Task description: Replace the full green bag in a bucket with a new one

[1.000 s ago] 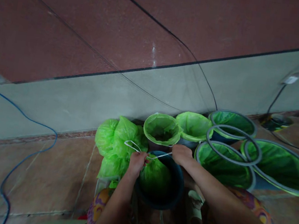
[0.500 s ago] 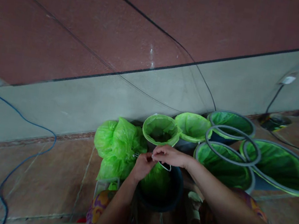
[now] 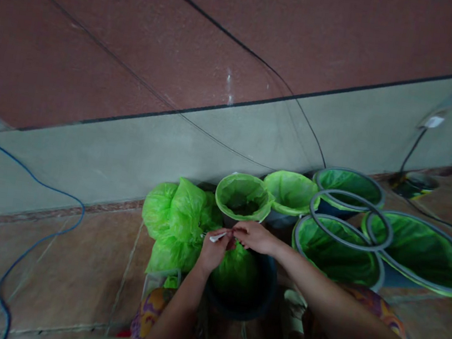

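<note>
A bag (image 3: 238, 275) sits in a bin (image 3: 265, 298) beneath a person's left hand (image 3: 212, 253) and right hand (image 3: 253, 236); other bags (image 3: 187, 209) lie left, two lined bins (image 3: 280, 219) stand behind by the wall (image 3: 197, 137), three more bins (image 3: 402, 277) right, a ring (image 3: 364, 248) across them.

Our left forearm (image 3: 179, 309), bare, rises steeply from the bottom edge; our right forearm (image 3: 337, 303), also bare, slants in from the lower right corner. Just below the centre, our left hand (image 3: 213, 251) meets our right hand (image 3: 254, 236). The left is closed, its fingers curled inward. The right has its back upward, wrist (image 3: 276, 247) nearly straight, fingers bent toward the left's; the right's exact grip is too small to tell.
</note>
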`<state>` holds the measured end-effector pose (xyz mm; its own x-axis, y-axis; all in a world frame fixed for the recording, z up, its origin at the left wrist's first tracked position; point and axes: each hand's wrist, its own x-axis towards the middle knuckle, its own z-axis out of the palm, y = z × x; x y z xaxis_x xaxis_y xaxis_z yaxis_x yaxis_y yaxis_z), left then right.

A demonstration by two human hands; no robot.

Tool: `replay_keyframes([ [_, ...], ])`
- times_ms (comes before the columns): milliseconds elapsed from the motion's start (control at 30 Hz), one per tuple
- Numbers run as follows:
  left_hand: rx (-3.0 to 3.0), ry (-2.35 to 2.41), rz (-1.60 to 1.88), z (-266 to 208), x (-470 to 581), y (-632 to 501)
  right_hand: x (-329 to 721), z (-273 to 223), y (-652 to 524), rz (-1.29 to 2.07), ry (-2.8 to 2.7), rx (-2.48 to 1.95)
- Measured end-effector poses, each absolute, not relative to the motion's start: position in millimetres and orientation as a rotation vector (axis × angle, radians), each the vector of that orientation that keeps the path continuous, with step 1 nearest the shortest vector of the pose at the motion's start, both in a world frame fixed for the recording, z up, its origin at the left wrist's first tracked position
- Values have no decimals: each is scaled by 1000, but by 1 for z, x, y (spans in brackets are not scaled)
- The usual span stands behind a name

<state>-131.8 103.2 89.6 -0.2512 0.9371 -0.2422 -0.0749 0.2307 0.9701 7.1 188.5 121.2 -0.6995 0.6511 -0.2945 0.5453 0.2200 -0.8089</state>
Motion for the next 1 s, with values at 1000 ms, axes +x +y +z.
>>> replay_keyframes([
  [1000, 946, 1569, 1372, 72, -132, 108, -2, 116, 184, 1581, -2372, -1312],
])
